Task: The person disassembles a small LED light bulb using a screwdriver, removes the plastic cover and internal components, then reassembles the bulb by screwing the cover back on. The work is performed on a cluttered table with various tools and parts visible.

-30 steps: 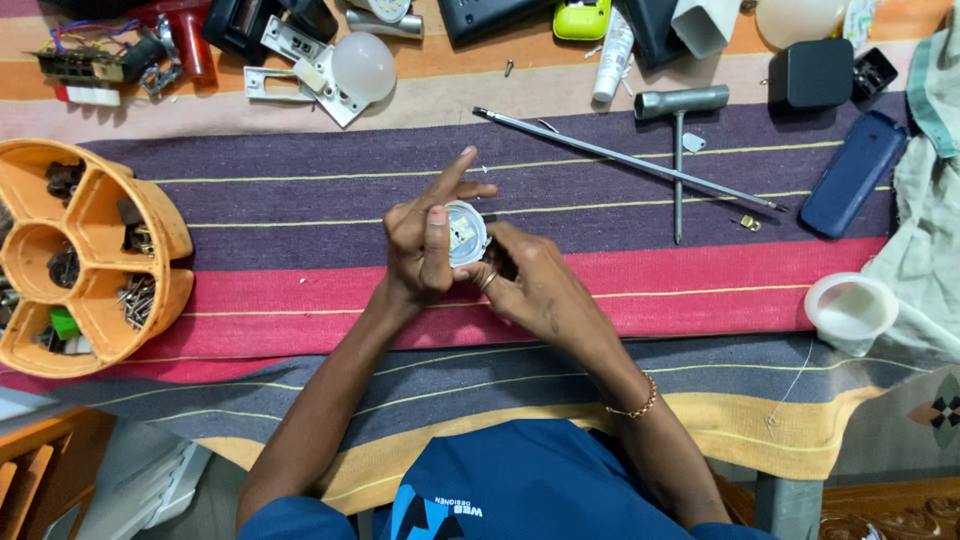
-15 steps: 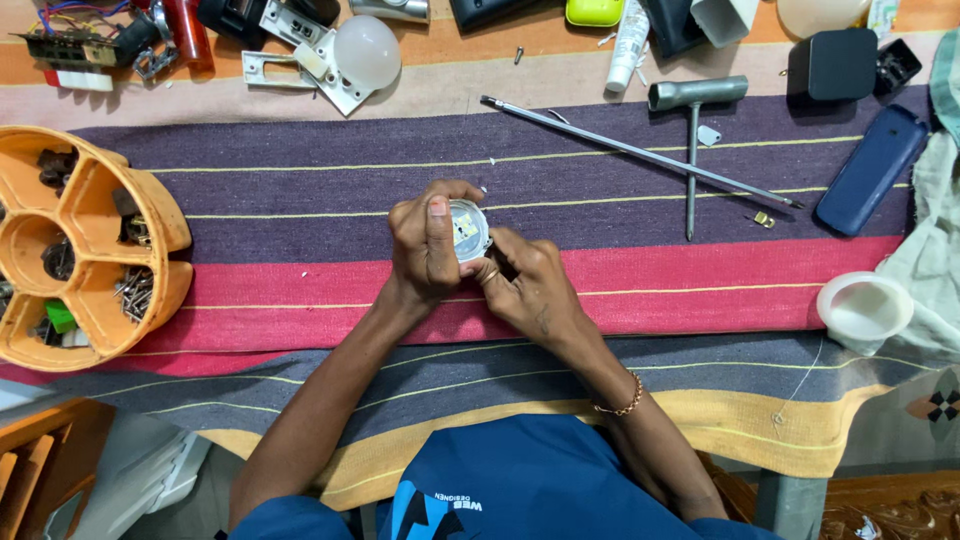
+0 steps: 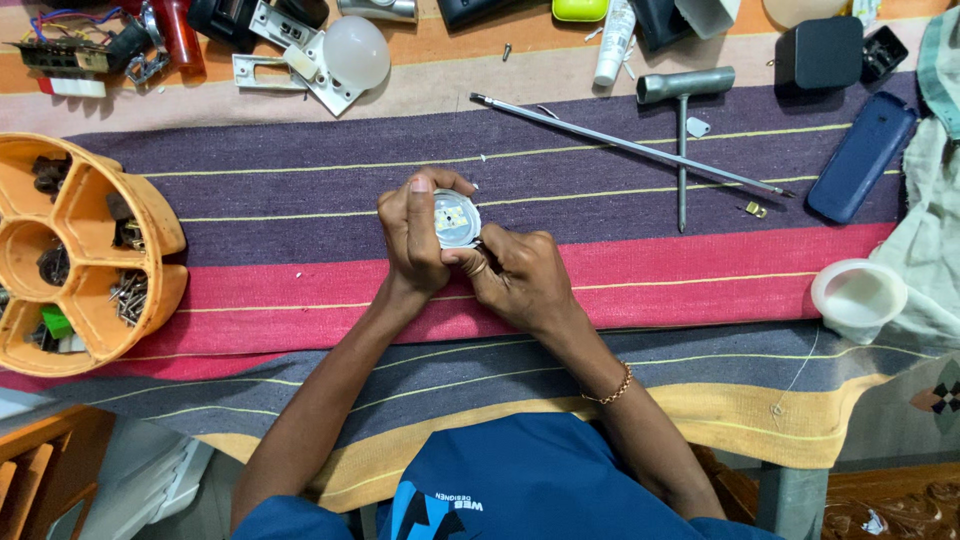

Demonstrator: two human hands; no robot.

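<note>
A small round white lamp base [image 3: 457,220] with a little circuit disc inside is held over the striped cloth [image 3: 300,200]. My left hand [image 3: 415,240] wraps around its left side, thumb on top. My right hand [image 3: 515,275] grips its lower right edge with the fingertips. Both hands meet at the middle of the table.
An orange divided tray [image 3: 150,220] with screws and small parts stands at the left. A long metal rod [image 3: 630,145], a T-shaped socket wrench [image 3: 682,95], a dark blue phone [image 3: 862,155], a white bulb dome [image 3: 358,52] and a white cup-shaped housing [image 3: 858,293] lie around.
My left hand's fingers, spread a second ago, have closed around the lamp base. Both hands stay at the same spot on the cloth.
</note>
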